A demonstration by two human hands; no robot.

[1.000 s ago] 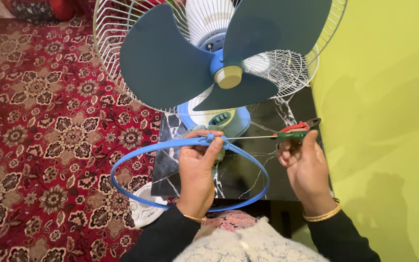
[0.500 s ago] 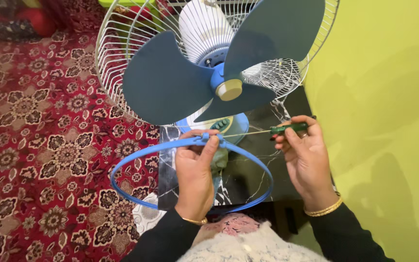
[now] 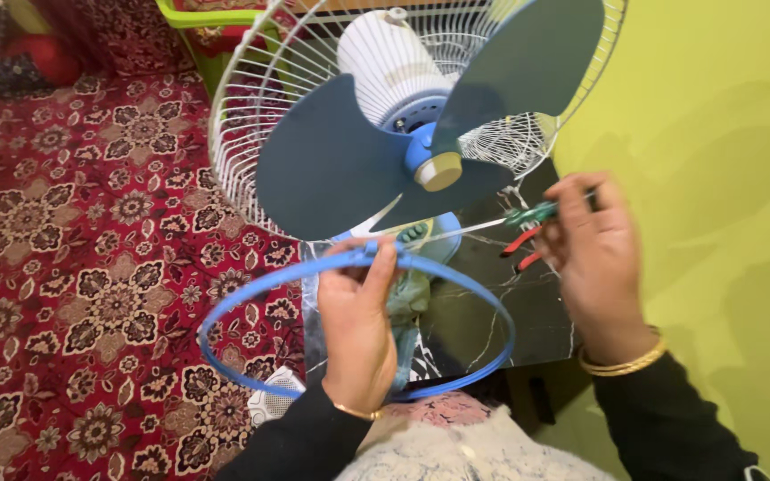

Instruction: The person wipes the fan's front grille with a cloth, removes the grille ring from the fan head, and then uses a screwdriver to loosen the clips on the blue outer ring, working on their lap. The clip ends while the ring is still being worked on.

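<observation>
Pinching the blue ring (image 3: 251,289) at its clasp, the left hand (image 3: 358,321) holds it over the counter (image 3: 541,307); the right hand (image 3: 594,240) grips a screwdriver (image 3: 483,224). A slipped tip could jab the thumb or nick 1 fan blade (image 3: 331,169).

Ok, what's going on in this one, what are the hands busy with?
A person sits before a table fan whose front grille is off, its blue blades bare. The left hand holds a blue plastic ring by its clasp at the top. The right hand holds a green-handled screwdriver, its shaft pointing toward that clasp. Red-handled pliers lie on the black marble-patterned tabletop below the right hand. A red patterned carpet covers the floor.
</observation>
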